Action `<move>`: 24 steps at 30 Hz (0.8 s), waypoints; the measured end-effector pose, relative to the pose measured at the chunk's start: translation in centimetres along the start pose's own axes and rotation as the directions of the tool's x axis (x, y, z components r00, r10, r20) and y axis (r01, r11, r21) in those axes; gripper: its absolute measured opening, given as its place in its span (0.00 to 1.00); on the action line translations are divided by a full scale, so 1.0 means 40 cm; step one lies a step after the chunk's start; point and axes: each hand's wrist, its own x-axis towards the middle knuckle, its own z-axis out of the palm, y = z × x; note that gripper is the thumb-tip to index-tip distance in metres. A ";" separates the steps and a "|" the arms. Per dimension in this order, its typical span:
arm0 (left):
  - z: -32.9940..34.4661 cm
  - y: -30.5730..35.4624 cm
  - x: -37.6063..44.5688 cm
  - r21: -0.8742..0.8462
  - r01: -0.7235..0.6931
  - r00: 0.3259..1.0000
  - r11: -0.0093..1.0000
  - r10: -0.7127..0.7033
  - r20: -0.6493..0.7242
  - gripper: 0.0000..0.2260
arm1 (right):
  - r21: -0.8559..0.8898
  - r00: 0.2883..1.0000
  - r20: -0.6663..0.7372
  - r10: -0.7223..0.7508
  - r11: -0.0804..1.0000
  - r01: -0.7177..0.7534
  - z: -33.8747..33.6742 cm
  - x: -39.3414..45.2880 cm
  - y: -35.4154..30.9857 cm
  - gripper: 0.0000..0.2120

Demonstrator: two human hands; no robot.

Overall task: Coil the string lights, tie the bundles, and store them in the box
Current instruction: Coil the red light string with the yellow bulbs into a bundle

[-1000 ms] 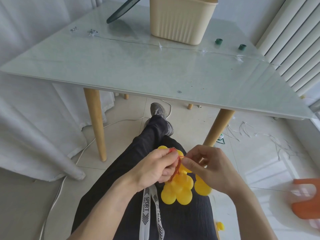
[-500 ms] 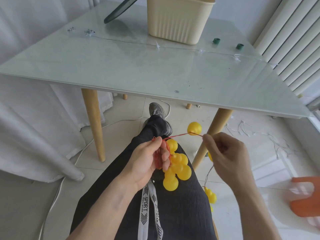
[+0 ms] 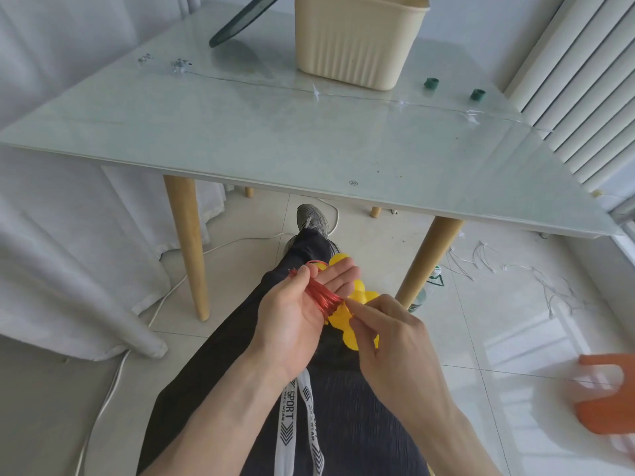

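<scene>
Two hands meet over the lap. Half a second ago the right hand (image 3: 395,341) was drawn out to the side, stretching a red strand with one yellow ball on it away from the left; now it has come back in, and its thumb and forefinger (image 3: 360,309) pinch the near end of the coiled red wire (image 3: 324,297) right against the cluster of round yellow plastic light balls (image 3: 357,297). The lone ball that hung out on the taut strand is back among the others.

The left hand (image 3: 299,310) lies palm up with its fingers (image 3: 343,274) loosely extended. Its thumb presses across the red coil, holding it in the palm. The coil reads as a tight sheaf of many thin red loops running diagonally over the palm, with the yellow balls bunched beyond the fingers and under the right hand, above the black trouser leg (image 3: 275,338).

Farther out, on the glass tabletop (image 3: 240,132), the ribbed beige plastic box (image 3: 357,39) stands at the far side. A thin clear strand (image 3: 309,92) lies stretched in front of it, and two small dark green rolls (image 3: 431,83) sit to its right.
</scene>
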 end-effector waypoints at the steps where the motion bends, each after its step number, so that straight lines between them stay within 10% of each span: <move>1: 0.001 -0.003 -0.001 0.010 -0.011 1.000 1.000 0.011 0.007 0.14 | 0.020 1.000 -0.011 -0.014 1.000 0.014 -0.001 0.001 -0.003 0.07; 7: -0.005 -0.023 -0.007 0.359 -0.041 0.999 0.932 0.033 0.026 0.11 | 0.137 0.996 0.083 -0.027 0.990 0.016 -0.016 0.009 -0.019 0.09; 13: -0.007 -0.023 -0.020 0.793 -0.070 0.997 0.605 0.028 0.067 0.13 | 0.176 0.998 0.060 0.023 0.984 -0.033 -0.036 0.036 -0.010 0.13; 24: -0.024 0.010 -0.014 0.820 -0.108 0.994 0.561 0.089 0.071 0.12 | 0.094 0.864 0.480 0.154 0.970 -0.226 -0.100 0.044 0.061 0.04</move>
